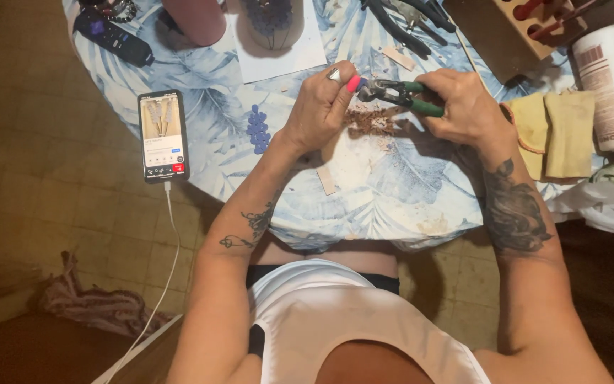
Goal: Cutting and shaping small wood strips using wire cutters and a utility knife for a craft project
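Note:
My right hand (463,107) grips green-handled pliers (399,94) above a round table with a blue leaf-print cloth (406,192). My left hand (325,107), with a ring and pink nails, pinches a small piece at the pliers' jaws; the piece itself is hidden by my fingers. Under the jaws lies a pile of brown wood chips (372,122). A small pale wooden strip (326,180) lies on the cloth nearer to me.
A phone (163,135) on a white cable lies at the table's left edge. Blue beads (257,129), a black remote (114,37), more pliers (406,18), a wooden tool block (513,28), yellow cloths (556,131) and a white bottle (609,85) surround the work spot.

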